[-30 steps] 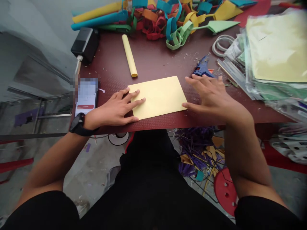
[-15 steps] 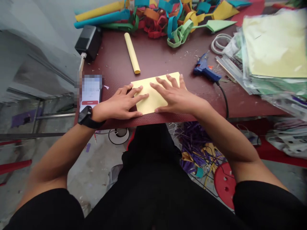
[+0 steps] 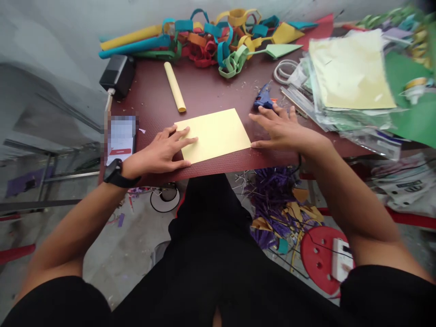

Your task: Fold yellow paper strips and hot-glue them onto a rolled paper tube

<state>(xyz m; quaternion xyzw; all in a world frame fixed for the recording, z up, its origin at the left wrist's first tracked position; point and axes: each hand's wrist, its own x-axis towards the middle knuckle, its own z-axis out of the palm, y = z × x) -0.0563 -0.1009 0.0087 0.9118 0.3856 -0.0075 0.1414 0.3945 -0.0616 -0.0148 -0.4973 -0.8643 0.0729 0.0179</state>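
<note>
A pale yellow sheet of paper (image 3: pixel 216 135) lies flat near the table's front edge. My left hand (image 3: pixel 168 147) rests on its left end with fingers spread. Just off the paper's right edge is my right hand (image 3: pixel 281 129), fingers apart and holding nothing. Its thumb is close to the paper's lower right corner. Beyond the right fingertips lies a blue glue gun (image 3: pixel 263 96), its handle hidden behind the hand. A rolled yellow paper tube (image 3: pixel 175 87) lies behind the sheet, to the left.
Colourful paper chains (image 3: pixel 213 36) run along the back. A stack of yellow sheets in plastic (image 3: pixel 352 72) sits at the right. A phone (image 3: pixel 121 136) and a black box-shaped device (image 3: pixel 117 75) line the left edge. A red stool (image 3: pixel 315 254) with a power strip stands below.
My right hand has slid rightward off the paper and is now beside the glue gun. My left hand stays on the sheet. The camera view has turned slightly right.
</note>
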